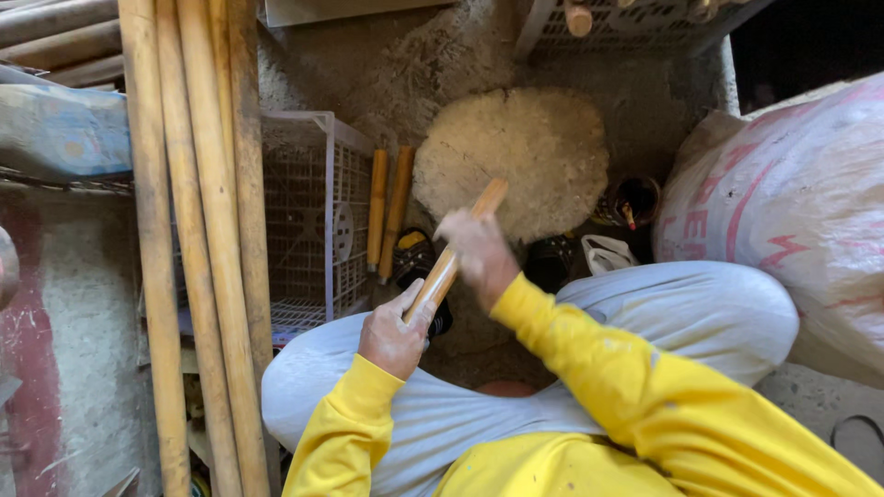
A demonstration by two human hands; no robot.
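Wooden stick (458, 247) is held by both hands above the lap of the person, who sits on the floor with knees apart in light grey trousers (700, 308) and yellow sleeves (608, 368). It is short, round and pale brown, and it slants from lower left to upper right. The left hand (394, 333) has its grip closed around the lower end of the stick, the thumb lying along the wood. The right hand (479, 253) is closed over the middle part — it looks a little blurred, so the exact place of the fingers I cannot tell. The upper end of the stick stands free in front of a round heap of sawdust (512, 156) on the floor. Just left of this heap two similar short sticks (387, 212) lean side by side against a white plastic crate (313, 216). Further left, several long wooden poles (198, 239) stand upright — they cover part of the crate. On the right side a big white woven sack (792, 212) with red print lies close to the right knee.
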